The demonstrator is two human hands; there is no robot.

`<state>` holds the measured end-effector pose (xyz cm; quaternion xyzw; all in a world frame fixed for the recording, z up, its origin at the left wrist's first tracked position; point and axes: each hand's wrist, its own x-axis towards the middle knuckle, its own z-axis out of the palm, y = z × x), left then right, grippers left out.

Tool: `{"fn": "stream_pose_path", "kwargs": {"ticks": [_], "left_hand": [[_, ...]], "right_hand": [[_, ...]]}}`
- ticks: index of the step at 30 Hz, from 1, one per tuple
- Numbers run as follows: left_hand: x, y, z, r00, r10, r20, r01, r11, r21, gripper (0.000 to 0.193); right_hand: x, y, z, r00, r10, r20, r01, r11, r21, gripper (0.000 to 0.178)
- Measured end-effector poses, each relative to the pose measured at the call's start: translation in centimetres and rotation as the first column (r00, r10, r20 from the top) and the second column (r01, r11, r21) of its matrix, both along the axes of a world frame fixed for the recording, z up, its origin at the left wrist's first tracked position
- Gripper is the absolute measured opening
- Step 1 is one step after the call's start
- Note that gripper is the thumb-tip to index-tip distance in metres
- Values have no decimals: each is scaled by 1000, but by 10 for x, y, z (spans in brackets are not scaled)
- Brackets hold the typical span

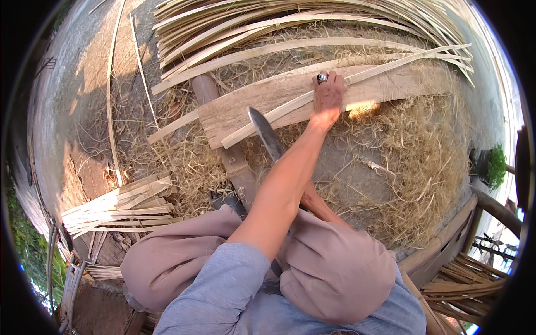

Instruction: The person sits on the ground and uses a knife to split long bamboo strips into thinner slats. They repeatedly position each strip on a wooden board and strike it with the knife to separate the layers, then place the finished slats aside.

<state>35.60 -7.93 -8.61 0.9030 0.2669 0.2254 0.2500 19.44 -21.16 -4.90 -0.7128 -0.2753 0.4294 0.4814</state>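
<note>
My left hand (329, 96), a ring on one finger, is closed around a long pale split-bamboo strip (268, 116). The strip lies slantwise across a wide wooden plank (385, 86). My left forearm crosses in front of my right arm. A knife (265, 133) with a broad dark blade points up and left, its tip near the strip's near end. Its handle is hidden behind my left forearm. Of my right hand (308, 196) only the wrist end shows; the fingers are covered, and the knife extends from there.
A dark wooden beam (240, 170) supports the plank's left end. Many bamboo strips (223, 39) lie at the far side, with a smaller pile (120, 209) at the left. Curly shavings (419, 156) cover the ground. A slatted wooden structure (469, 285) stands at lower right.
</note>
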Motion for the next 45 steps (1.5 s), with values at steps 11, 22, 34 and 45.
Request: {"fn": "stream_pose_path", "kwargs": {"ticks": [11,22,34,45], "left_hand": [[2,3,1,999,-46,0,46,996,80,18],[-4,7,5,992,-120,-36,121,993,20,25],[6,26,54,953,-139,-267,-3,883,-470,32],[-10,18,34,982,-154,-106,115,945,-305,26]], "right_hand": [[-21,-11,-84,888,-4,-460,17,1000,24,43],[-11,3,-16,987,160,-28,-155,978,143,37],[4,-13,-16,982,-158,-108,160,987,15,22],[-56,16,-19,977,-58,204,40,995,90,29]]}}
